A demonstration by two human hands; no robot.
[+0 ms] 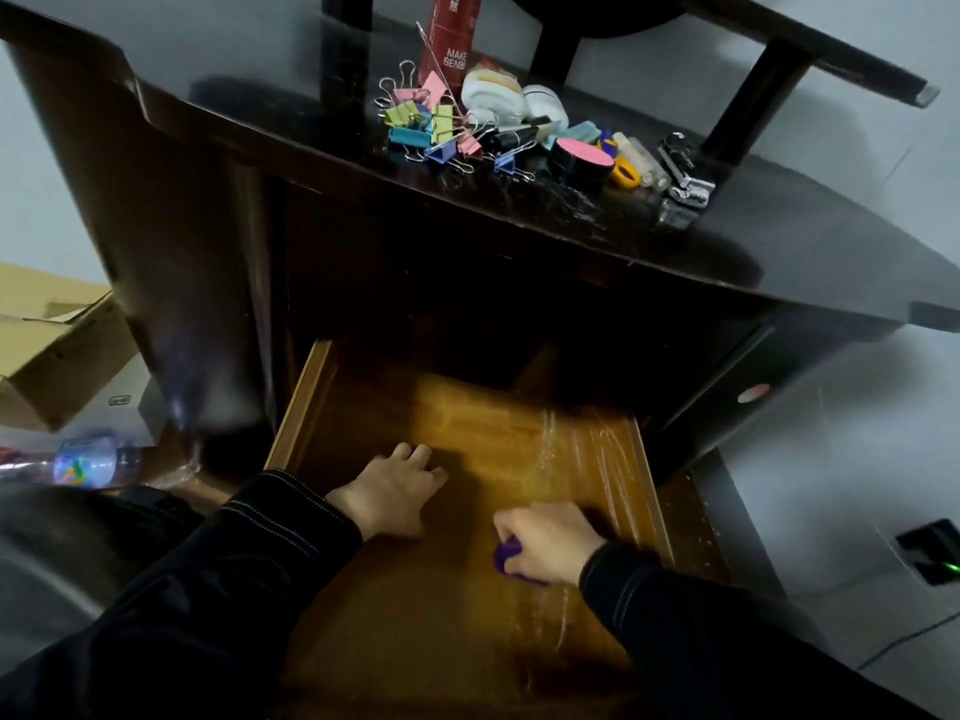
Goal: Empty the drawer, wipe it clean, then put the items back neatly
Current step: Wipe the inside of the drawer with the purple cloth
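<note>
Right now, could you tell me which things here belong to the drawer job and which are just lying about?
Job: drawer, purple cloth in the right hand, left hand resting inside, binder clips and pink-lidded tin on the desk.
Lying about: cardboard box, plastic bottle, red tube.

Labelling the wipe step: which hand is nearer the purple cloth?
Right. The right hand grips the purple cloth on the drawer floor. The left hand rests on the floor, apart from the cloth, to its left.

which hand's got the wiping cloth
The right hand grips the purple cloth against the floor of the drawer. The left hand rests on the wood beside it, holding nothing.
</note>
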